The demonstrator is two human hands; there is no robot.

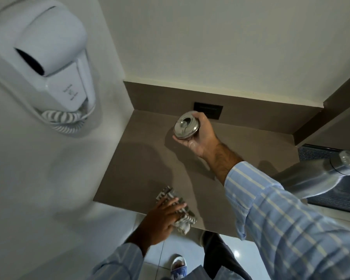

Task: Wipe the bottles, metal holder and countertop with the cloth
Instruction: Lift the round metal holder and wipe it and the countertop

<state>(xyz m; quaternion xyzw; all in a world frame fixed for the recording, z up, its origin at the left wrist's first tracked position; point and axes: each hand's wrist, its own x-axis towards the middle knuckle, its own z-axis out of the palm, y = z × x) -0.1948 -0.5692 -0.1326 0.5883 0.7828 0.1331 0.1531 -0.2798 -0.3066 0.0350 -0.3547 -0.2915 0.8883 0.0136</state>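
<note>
One white plastic hair dryer on the left wall, coiled cord beneath; its small print unreadable. Left hand, fingers spread flat, presses one patterned grey-and-white cloth on the table, matte brown, near its front edge. Right hand, fingers curled round one round brushed metal holder, lifted above the table's back. One shiny metal cylinder far right.
</note>
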